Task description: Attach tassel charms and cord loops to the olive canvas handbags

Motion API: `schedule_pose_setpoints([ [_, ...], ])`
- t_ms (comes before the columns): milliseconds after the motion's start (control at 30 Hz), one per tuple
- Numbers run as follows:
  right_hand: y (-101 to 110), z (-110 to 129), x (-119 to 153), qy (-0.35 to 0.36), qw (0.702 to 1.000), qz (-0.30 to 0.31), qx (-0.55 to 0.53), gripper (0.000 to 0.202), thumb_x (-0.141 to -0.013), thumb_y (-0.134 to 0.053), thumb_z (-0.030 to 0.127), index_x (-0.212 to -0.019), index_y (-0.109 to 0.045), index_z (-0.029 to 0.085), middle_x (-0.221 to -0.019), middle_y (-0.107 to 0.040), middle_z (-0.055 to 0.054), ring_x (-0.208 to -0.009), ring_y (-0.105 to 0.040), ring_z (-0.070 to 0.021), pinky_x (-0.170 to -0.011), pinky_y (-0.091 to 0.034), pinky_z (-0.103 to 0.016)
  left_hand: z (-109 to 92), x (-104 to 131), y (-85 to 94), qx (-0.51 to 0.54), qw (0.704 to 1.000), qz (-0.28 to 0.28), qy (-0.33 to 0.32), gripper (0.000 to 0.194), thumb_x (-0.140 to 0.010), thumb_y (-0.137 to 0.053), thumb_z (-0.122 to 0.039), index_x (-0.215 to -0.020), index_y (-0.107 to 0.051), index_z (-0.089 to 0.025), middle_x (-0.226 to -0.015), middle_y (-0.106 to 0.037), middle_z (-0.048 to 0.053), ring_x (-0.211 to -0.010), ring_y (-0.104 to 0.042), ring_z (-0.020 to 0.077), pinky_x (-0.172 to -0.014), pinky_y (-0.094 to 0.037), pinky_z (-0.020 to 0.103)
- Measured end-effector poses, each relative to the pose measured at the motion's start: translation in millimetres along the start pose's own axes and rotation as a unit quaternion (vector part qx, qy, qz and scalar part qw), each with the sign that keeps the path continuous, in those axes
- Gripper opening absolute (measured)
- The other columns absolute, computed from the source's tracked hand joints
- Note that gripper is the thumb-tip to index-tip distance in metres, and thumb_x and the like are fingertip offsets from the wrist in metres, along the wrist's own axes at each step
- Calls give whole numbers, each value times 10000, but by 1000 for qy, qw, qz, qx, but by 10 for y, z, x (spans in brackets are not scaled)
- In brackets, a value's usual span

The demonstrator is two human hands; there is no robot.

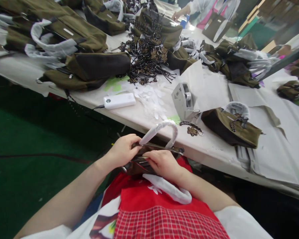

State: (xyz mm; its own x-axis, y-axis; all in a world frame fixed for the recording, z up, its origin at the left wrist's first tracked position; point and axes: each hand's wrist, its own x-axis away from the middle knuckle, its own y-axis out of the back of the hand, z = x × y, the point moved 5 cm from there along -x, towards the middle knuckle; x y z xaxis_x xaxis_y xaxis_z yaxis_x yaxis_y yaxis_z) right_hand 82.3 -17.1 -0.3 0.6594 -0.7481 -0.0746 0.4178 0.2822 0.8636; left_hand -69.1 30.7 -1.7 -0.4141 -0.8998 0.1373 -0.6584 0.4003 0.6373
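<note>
A dark handbag rests at my lap against the table's front edge, its top opening facing up. One white-wrapped handle arches up on the far side, and the other wrapped handle flops toward my red apron. My left hand pinches the bag's rim at the left end of the opening. Across the near side of the opening, my right hand has its fingers closed on the edge. The inside of the bag is mostly hidden by my hands.
On the white table lie a white device, a tape dispenser, a leopard-pattern charm and an olive bag. Olive bags and a heap of cords fill the back. Beyond, a person's hand shows.
</note>
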Motion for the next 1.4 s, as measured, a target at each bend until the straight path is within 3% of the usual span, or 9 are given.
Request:
schedule_pose_setpoints([
  [167,-161,31,-153,-43,990,66,120,200,-953,-468,137,-1046,-645,150,-900,-728,-90,-771,-683,-199,-669,-490,-283,-101,100,94,66,996,-66,-12,164,-834,-550,-208,-887,-705,-192,-857,-662,16,-838,-621,173,-780,-465,278],
  [433,-261,-7,-367,-92,976,153,122,282,-936,-431,62,-981,-707,101,-967,-738,-142,-800,-699,-242,-753,-521,-344,-153,131,100,91,993,-76,4,171,-831,-564,-214,-897,-720,-192,-833,-649,16,-801,-615,172,-745,-463,288],
  [567,-107,-49,-274,-117,984,101,93,215,-951,-531,263,-1042,-688,147,-1005,-734,-113,-893,-688,-235,-804,-515,-325,-90,132,132,97,991,-93,15,169,-832,-572,-247,-906,-710,-183,-844,-665,27,-809,-631,184,-745,-479,292],
  [667,-7,-231,-83,-198,977,60,47,181,-914,-573,309,-911,-700,179,-916,-738,-92,-872,-684,-237,-801,-510,-331,-56,130,127,134,986,-90,32,171,-827,-587,-281,-905,-700,-179,-851,-680,36,-813,-647,195,-730,-496,291],
  [833,-259,-596,56,-272,947,32,-167,212,-786,-605,116,-979,-687,151,-972,-735,-96,-880,-673,-240,-776,-524,-332,-164,107,-66,236,968,-56,64,187,-799,-625,-314,-914,-681,-177,-831,-700,41,-740,-647,193,-667,-510,288],
  [967,-476,-716,0,-300,917,-13,-263,214,-886,-447,119,-887,-660,141,-732,-701,-43,-631,-641,-178,-574,-516,-270,-249,112,-225,328,941,-25,77,225,-807,-632,-355,-934,-665,-172,-833,-709,45,-747,-654,194,-687,-524,292],
  [1067,-469,-628,-44,-279,931,-30,-235,240,-864,-454,84,-924,-675,156,-787,-719,-43,-697,-663,-180,-645,-538,-277,-210,124,-244,364,927,-20,92,277,-786,-665,-393,-948,-659,-168,-810,-706,39,-720,-647,188,-666,-520,280],
  [1200,-320,-332,-103,-178,982,-15,-61,247,-828,-511,93,-977,-703,139,-1015,-737,-120,-919,-671,-249,-856,-522,-360,-170,154,-204,365,926,-22,92,281,-790,-670,-390,-954,-655,-162,-823,-702,42,-750,-648,190,-674,-517,277],
  [1400,-200,-265,-108,-152,988,20,10,218,-865,-511,136,-921,-722,146,-965,-747,-108,-877,-676,-226,-812,-520,-314,-175,208,-167,364,926,-20,96,281,-793,-670,-391,-960,-650,-165,-840,-700,44,-737,-641,182,-674,-523,290],
])
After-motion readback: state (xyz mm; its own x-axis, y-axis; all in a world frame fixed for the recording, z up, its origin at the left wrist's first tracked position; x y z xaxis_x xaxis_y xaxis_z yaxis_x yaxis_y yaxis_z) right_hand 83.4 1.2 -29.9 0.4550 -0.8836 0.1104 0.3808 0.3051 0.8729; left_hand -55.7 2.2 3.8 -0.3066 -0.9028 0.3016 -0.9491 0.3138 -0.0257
